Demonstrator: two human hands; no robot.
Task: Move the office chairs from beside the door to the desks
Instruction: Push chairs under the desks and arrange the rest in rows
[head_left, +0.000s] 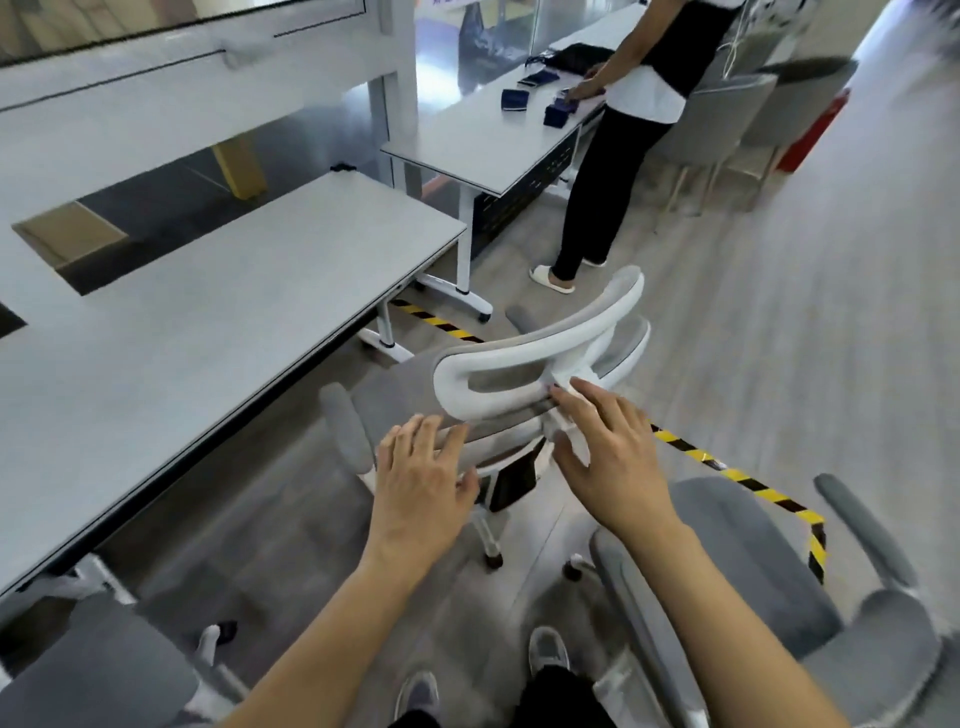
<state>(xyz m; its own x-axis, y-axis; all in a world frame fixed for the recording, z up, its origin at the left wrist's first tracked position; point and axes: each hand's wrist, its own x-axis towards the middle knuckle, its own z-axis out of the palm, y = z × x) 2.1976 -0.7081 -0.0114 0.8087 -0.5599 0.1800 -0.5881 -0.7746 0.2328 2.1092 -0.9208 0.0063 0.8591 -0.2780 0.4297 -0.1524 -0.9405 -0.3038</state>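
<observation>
An office chair (519, 374) stands in front of the person, just right of the near desk (218, 312). A second desk (493, 140) lies beyond, another person (618, 156) standing at its right. A second chair (753, 571) sits at lower right.

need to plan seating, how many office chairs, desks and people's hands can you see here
Office chairs: 3, one at the hands, one at lower right, one at lower left
Desks: 2, near and far
Hands: 3, left hand, right hand, bystander's hand
Total: 8
</observation>
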